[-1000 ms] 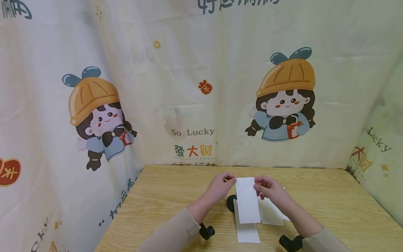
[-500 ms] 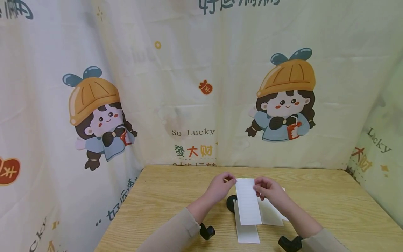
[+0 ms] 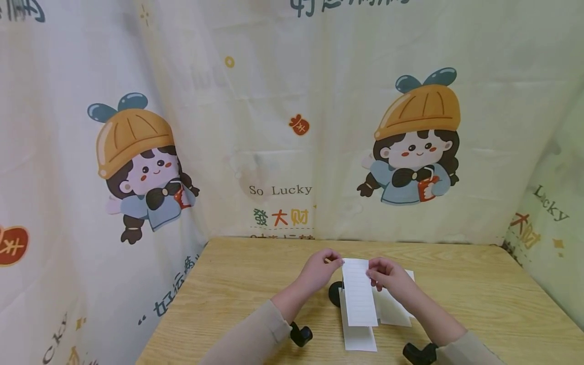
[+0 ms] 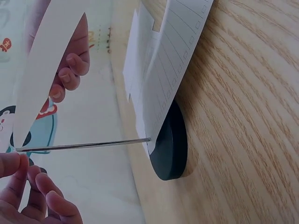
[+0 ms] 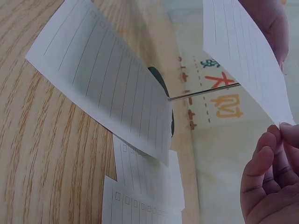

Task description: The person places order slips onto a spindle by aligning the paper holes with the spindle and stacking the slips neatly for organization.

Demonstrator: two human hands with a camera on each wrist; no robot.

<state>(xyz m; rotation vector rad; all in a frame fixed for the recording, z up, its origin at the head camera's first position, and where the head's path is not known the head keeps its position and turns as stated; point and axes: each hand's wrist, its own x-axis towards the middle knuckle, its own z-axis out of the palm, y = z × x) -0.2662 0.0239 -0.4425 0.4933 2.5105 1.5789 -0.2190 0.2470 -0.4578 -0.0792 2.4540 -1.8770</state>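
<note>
A lined white paper slip (image 3: 360, 296) is held up between both hands. My left hand (image 3: 318, 269) pinches its upper left corner, and my right hand (image 3: 392, 277) pinches its right edge near the top. In the left wrist view, an upright metal spike (image 4: 88, 145) rises from a round black base (image 4: 175, 151), its tip right at the held slip's end and the left fingertips (image 4: 21, 161). Another lined slip with small checkboxes (image 4: 175, 56) is pierced low on the spike, close over the base. The held slip hides most of the spike in the head view.
More white slips (image 3: 396, 310) lie on the wooden table (image 3: 246, 284) to the right of the spike. Behind the table hangs a printed cloth (image 3: 269, 152). Black wrist mounts (image 3: 301, 334) stick out near both sleeves.
The held slip's top edge has come down very slightly. Both hands keep nearly the same places and grips; the head view has shifted a little.
</note>
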